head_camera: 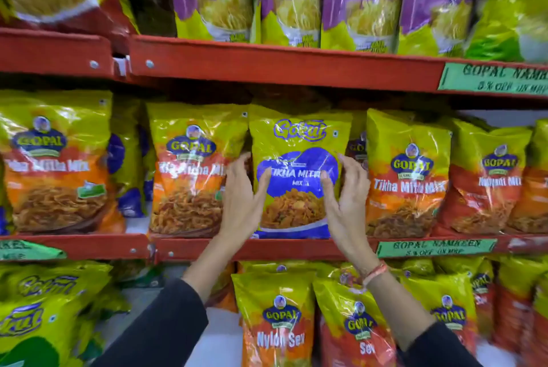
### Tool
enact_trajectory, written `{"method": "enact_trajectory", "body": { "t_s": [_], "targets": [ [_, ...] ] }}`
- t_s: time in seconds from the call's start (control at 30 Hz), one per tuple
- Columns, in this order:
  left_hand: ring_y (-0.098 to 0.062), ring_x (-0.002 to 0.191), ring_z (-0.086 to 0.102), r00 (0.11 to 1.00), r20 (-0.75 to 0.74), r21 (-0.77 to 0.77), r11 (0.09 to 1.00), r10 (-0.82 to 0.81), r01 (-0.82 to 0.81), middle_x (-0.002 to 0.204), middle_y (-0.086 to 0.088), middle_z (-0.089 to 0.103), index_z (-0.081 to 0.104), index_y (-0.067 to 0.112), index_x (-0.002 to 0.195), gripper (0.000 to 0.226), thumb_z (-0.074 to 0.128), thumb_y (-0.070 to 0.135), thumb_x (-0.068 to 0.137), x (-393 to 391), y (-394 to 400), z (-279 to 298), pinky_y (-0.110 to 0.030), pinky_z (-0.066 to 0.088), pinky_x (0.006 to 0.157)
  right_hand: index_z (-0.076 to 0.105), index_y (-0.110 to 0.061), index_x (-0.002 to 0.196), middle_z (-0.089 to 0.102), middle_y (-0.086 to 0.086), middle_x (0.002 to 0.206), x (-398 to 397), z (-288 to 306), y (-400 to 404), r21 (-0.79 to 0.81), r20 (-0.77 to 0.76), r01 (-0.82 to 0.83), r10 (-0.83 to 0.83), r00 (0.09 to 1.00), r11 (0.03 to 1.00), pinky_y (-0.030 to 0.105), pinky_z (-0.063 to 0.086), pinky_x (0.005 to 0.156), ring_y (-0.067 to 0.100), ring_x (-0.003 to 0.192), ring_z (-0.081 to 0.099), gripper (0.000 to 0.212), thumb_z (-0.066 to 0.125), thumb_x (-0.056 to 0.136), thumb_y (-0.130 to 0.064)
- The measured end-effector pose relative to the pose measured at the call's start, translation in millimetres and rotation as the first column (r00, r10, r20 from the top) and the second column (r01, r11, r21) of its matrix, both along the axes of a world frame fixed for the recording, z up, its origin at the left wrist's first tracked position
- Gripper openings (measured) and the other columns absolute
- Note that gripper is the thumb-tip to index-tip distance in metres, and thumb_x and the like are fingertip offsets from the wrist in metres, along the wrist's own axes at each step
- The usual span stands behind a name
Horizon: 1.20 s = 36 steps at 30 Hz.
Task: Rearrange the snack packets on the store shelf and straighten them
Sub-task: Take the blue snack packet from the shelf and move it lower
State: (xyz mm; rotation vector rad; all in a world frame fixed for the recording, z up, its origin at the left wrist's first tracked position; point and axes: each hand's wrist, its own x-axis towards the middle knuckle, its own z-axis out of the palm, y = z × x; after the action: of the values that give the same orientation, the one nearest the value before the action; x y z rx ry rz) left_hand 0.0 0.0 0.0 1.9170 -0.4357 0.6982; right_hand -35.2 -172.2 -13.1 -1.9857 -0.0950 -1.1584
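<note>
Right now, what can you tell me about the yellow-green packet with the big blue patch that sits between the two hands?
The yellow-green glossy plastic packet with the blue patch stands upright on the middle red metal shelf, front facing out. Blue "Gokul" lettering tops it; white "Tikha Mitha Mix" sits on the patch, above a picture of the snack. Its film is crinkled and shiny. The left hand and right hand flank its sides, fingers on its front. Orange Gopal packets stand either side.

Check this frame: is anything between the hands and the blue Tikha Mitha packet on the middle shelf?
Nothing visible. The left hand and right hand flank the blue packet, fingers on its front; neighbouring orange packets stand beside it.
</note>
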Motion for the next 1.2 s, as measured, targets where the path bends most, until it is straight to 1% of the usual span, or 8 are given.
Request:
{"method": "enact_trajectory", "body": {
  "t_s": [0.1,0.2,0.33,0.43,0.57,0.67,0.83,1.2],
  "targets": [
    [-0.024,0.127,0.047,0.979,-0.203,-0.125,0.992,-0.032,0.006,0.134,-0.011,0.053,0.038,0.007,0.138,0.059,0.047,0.044,0.093,9,-12,-11,-0.024,0.031,0.094,0.019,-0.015,0.154,0.024,-0.012,0.146,12,-15,-4,0.142,-0.157,-0.061,0.083,0.984,0.988,0.018,0.012,0.115,-0.003,0.138,0.014,0.067,0.047,0.099,-0.040],
    [-0.021,0.123,0.052,0.933,-0.326,-0.278,0.959,-0.153,0.060,0.131,-0.005,0.059,0.051,0.014,0.131,0.062,0.041,0.058,0.090,11,-18,-25,-0.031,0.036,0.097,0.036,-0.020,0.145,0.050,-0.027,0.131,13,-22,-1,0.365,-0.203,-0.160,0.246,0.948,0.917,0.002,0.030,0.103,-0.003,0.128,0.043,0.053,0.047,0.099,-0.041],
    [0.002,0.087,0.059,0.954,-0.244,-0.431,0.901,-0.173,0.053,0.095,0.017,0.066,0.061,0.029,0.100,0.031,0.041,0.051,0.092,8,-21,-26,-0.020,0.042,0.081,0.055,-0.020,0.128,0.070,-0.014,0.115,14,-26,-3,0.464,-0.113,-0.229,0.314,0.943,0.856,0.029,0.049,0.097,-0.002,0.106,0.064,0.038,0.052,0.095,-0.040],
    [0.001,0.071,0.055,0.975,-0.144,-0.451,0.888,-0.169,0.087,0.082,0.010,0.066,0.063,0.030,0.087,0.029,0.042,0.049,0.091,-6,-20,-19,-0.016,0.041,0.069,0.053,-0.018,0.131,0.070,-0.005,0.121,6,-22,0,0.465,-0.044,-0.277,0.334,0.942,0.841,0.029,0.048,0.096,0.008,0.112,0.065,0.044,0.052,0.093,-0.040],
    [0.001,0.063,0.052,0.977,-0.073,-0.500,0.855,-0.199,0.137,0.075,0.010,0.066,0.065,0.031,0.089,0.029,0.043,0.050,0.088,-27,-10,-3,-0.019,0.042,0.063,0.053,-0.017,0.130,0.070,-0.008,0.118,-13,-7,10,0.454,0.025,-0.313,0.339,0.940,0.834,0.022,0.050,0.092,0.006,0.110,0.065,0.043,0.052,0.093,-0.039],
    [0.000,0.050,0.045,0.979,-0.071,-0.509,0.851,-0.190,0.128,0.062,0.013,0.062,0.068,0.024,0.094,0.036,0.044,0.050,0.089,-46,0,1,-0.027,0.037,0.056,0.053,-0.019,0.131,0.069,-0.006,0.121,-33,-3,20,0.464,0.036,-0.326,0.351,0.936,0.823,0.031,0.050,0.097,0.010,0.114,0.064,0.044,0.053,0.092,-0.041],
    [-0.009,0.086,0.064,0.971,-0.111,-0.514,0.848,-0.214,0.128,0.091,0.004,0.074,0.067,0.032,0.089,0.026,0.047,0.049,0.091,-79,17,-2,-0.040,0.048,0.090,0.053,-0.023,0.131,0.070,-0.007,0.123,-70,-5,38,0.477,0.019,-0.335,0.372,0.928,0.812,0.040,0.050,0.102,0.010,0.115,0.064,0.046,0.054,0.091,-0.045],
    [-0.011,0.090,0.066,0.974,-0.124,-0.476,0.873,-0.189,0.109,0.095,0.003,0.075,0.069,0.026,0.104,0.044,0.046,0.059,0.087,-148,67,-18,-0.045,0.050,0.090,0.049,-0.021,0.137,0.067,-0.009,0.127,-143,-15,81,0.485,-0.009,-0.337,0.390,0.921,0.807,0.038,0.050,0.102,0.008,0.118,0.062,0.057,0.054,0.089,-0.050]
  ]
}}
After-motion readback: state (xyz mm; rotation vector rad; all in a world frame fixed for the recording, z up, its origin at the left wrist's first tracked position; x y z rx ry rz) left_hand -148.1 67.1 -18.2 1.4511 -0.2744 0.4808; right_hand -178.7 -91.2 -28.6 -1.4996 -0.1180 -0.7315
